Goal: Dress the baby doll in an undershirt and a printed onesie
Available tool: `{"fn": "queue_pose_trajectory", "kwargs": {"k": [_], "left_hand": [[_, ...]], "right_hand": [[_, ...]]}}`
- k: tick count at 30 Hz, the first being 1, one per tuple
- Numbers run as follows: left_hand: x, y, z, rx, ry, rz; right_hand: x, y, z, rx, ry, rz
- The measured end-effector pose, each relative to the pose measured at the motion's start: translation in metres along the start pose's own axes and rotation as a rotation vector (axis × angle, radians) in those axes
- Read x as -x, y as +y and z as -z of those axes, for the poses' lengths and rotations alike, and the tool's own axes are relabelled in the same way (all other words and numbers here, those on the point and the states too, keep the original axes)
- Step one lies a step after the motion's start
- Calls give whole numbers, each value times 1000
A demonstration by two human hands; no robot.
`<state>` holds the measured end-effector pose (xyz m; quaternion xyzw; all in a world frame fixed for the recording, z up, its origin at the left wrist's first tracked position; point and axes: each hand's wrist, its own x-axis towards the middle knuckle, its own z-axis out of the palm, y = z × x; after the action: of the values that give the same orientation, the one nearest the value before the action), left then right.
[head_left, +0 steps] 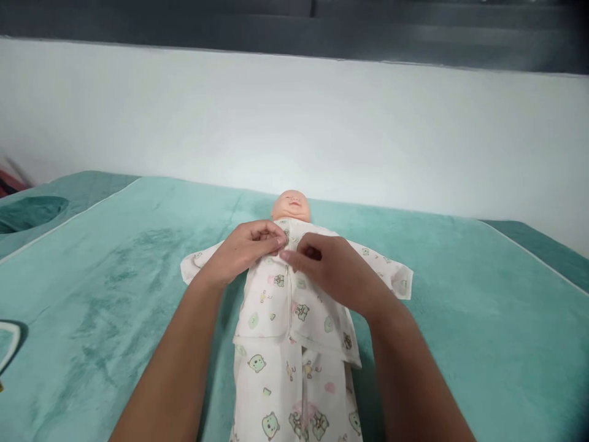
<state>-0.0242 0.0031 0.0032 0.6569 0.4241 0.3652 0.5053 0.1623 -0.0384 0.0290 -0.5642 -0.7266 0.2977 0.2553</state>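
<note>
White printed trousers (294,393) are seen closest, cut off by the bottom of the view, with a bare forearm held on either side. Above them a matching white jacket (271,307) is laid over the doll's body, its hem overlapping the trousers and its front split by a line down the middle. Its sleeves are spread outward to both sides.

Over the chest of the jacket both hands are brought close together. The right hand (243,248) is curled, its thumb and fingertips drawn together at the upper front. The left hand (329,264) is bent over the other half, its thumb pointed toward the middle line and its fingers curled. Whether fabric is pinched by either hand cannot be told, since the fingertips are small and partly hidden.

The doll's head (292,205) is placed face up near the far edge of the green cloth (478,319), about midway along it. Behind that edge a white wall (294,123) is seen, topped by a dark band (184,31). At the left edge of the view, a curved white object (11,344) is partly shown on the cloth.
</note>
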Motion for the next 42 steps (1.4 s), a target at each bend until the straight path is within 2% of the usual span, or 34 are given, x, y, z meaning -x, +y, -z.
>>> {"fn": "queue_pose_trajectory", "kwargs": {"k": [3,6,8,11,13,15,20,23,27,33,42], "left_hand": [[6,5,8,-117,-189,17],[8,9,12,-219,-287,-30],[8,10,12,-264,-302,-67],[7,11,10,-284,-337,-113],[6,11,7,-277,-351,-130],[6,11,5,-262,-343,-138],[8,12,4,-183,-338,-151],[10,13,4,-134,-335,-111],[12,14,1,-51,-343,-36],[12,15,-1,33,-367,-12],[10,9,2,-23,-410,-38]], "right_hand": [[13,-14,-4,231,-29,-18],[17,-17,-4,324,-12,-44],[17,-12,0,277,-57,-27],[15,1,9,50,-200,1],[14,12,12,-146,-267,-3],[12,21,12,-322,-276,-7],[7,34,4,-611,-169,0],[4,35,-1,-743,-110,-10],[4,32,-4,-753,-152,-5],[5,29,-3,-706,-182,-7],[5,29,-5,-677,-173,-14]]}}
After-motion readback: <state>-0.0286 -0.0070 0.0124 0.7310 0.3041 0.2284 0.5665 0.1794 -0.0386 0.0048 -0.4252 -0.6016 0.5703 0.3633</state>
